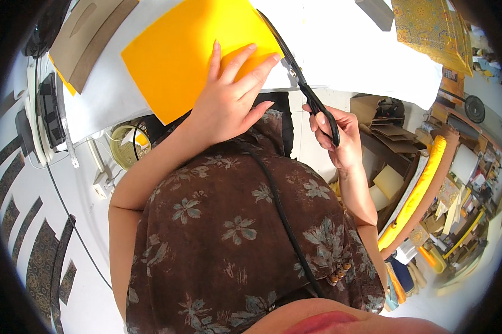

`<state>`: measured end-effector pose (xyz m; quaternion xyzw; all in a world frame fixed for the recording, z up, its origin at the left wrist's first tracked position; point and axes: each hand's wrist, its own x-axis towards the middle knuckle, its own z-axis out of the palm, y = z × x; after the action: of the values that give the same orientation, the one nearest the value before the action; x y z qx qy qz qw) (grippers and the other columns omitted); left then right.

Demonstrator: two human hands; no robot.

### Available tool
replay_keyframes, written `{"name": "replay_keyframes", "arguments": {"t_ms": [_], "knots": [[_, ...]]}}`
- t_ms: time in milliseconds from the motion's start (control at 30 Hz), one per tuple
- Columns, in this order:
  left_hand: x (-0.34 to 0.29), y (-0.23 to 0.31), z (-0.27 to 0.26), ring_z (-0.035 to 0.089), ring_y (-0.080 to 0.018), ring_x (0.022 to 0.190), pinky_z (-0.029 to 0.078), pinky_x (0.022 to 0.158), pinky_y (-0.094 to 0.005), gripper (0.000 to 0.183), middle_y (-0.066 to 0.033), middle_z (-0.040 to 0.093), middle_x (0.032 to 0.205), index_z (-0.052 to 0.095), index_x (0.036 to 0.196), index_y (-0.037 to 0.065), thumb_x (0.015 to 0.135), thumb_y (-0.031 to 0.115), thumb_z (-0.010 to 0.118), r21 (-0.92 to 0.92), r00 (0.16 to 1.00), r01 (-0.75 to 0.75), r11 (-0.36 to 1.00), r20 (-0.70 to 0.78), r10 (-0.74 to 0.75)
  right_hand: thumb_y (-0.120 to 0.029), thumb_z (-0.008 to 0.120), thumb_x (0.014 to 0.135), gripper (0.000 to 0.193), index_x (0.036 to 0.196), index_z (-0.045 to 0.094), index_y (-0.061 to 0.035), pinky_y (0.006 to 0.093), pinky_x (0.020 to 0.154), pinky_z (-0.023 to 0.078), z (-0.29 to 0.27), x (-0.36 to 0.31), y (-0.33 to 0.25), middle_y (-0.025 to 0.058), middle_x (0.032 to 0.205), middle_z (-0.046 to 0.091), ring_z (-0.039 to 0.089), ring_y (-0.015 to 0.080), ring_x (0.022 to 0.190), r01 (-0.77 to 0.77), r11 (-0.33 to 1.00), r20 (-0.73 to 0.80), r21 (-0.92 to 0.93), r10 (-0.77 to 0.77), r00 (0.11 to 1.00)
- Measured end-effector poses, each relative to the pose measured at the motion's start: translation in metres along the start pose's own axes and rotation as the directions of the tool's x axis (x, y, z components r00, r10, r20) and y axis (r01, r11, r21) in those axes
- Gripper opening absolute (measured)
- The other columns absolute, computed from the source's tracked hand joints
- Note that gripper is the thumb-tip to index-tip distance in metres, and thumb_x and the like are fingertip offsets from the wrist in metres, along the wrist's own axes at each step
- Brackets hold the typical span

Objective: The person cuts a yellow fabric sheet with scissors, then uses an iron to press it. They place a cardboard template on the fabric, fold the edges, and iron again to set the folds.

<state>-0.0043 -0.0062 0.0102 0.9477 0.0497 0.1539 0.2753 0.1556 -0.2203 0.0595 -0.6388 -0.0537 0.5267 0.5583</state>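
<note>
A bright yellow sheet point(170, 61), of cloth or paper, lies on the white-covered table point(345, 50) in front of me. My left hand point(228, 97) rests on it near its close right edge, fingers spread and pressing flat. In my right hand point(343, 133) is a pair of large black-handled scissors point(303, 82), with the fingers through and around the handle loops. The long blades point away from me along the sheet's right edge. Whether the sheet lies between the blades is hard to tell.
Grey-brown boards point(92, 42) lie at the table's far left. Gold patterned brocade point(429, 30) and a dark grey block point(374, 12) are at the far right. Below the table stand a wastebasket point(123, 147) on the left and cardboard pieces point(393, 136) on the right. A black cable point(75, 225) crosses the left.
</note>
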Motion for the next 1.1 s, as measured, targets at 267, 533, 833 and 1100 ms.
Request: {"name": "replay_keyframes", "arguments": {"t_ms": [267,533,833,1100], "knots": [[-0.001,-0.002,0.005,0.037,-0.0372,0.145,0.014,0.117,-0.0741,0.053,-0.0047,0.047,0.157,0.063,0.131,-0.006,0.091,0.028,0.070,-0.018,1.000,-0.013,1.000,-0.019,0.012,-0.014,0.075,0.095,0.033,0.122,0.071,0.0055,0.0191,0.045,0.023,-0.001,-0.003,0.001,-0.0015,0.077,0.063,0.040,0.0000,0.050,0.003,1.000,0.001,0.004,-0.003,1.000],[0.002,0.006,0.002,0.041,-0.0367,0.145,0.018,0.120,-0.0686,0.059,-0.0071,0.051,0.154,0.059,0.137,-0.004,0.087,0.023,0.076,-0.041,0.998,-0.054,0.998,-0.018,0.053,-0.017,0.076,0.095,0.034,0.120,0.072,0.0048,0.0191,0.044,0.023,0.006,0.003,0.002,-0.0020,0.077,0.063,0.040,-0.0001,0.049,0.020,0.999,-0.031,0.032,-0.019,0.999],[0.003,0.007,0.002,0.041,-0.0359,0.145,0.018,0.120,-0.0681,0.059,-0.0059,0.051,0.153,0.061,0.136,-0.004,0.086,0.022,0.077,-0.049,0.998,-0.059,0.997,-0.017,0.059,-0.017,0.076,0.096,0.032,0.119,0.072,0.0037,0.0192,0.044,0.024,0.011,0.000,0.004,-0.0026,0.078,0.063,0.042,0.0005,0.050,0.030,0.999,-0.049,0.024,-0.029,0.998],[0.004,0.013,0.003,0.043,-0.0339,0.145,0.019,0.121,-0.0679,0.053,-0.0037,0.052,0.153,0.062,0.137,0.000,0.085,0.007,0.069,-0.065,0.994,-0.106,0.992,-0.010,0.105,-0.017,0.074,0.097,0.031,0.120,0.072,0.0037,0.0192,0.044,0.024,0.014,0.009,0.003,-0.0012,0.079,0.063,0.041,0.0007,0.050,0.056,0.996,-0.034,0.071,-0.053,0.998]]}}
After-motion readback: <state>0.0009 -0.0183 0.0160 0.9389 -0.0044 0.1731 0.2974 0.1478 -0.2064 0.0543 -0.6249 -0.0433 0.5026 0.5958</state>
